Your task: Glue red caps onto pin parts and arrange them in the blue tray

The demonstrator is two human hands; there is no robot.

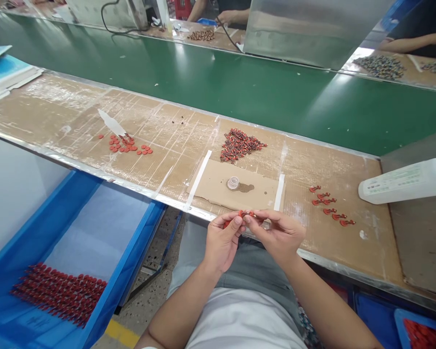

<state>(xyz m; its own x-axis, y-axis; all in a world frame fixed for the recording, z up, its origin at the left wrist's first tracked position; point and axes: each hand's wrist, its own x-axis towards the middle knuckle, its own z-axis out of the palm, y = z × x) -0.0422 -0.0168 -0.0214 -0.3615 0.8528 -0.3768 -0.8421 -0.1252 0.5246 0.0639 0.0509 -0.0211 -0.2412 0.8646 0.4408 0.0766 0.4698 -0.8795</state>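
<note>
My left hand (223,241) and my right hand (278,235) meet at the table's front edge, fingers pinched together. Between them is a small red-and-dark figurine (247,214), gripped from both sides and partly hidden by the fingertips. Just beyond, a small clear glass jar (233,182) stands on a taped cardboard sheet (218,177), beside a wet brown stain. A pile of small red-and-black pieces (239,145) lies behind the sheet. To the right, several assembled red figurines (332,206) lie in two short rows.
Red discs (125,145) lie scattered at left near a white paper strip (111,122). A blue bin (131,230) below holds rows of red pieces. A white bottle (407,182) lies at right. The green belt (210,72) runs behind; other people's arms show beyond.
</note>
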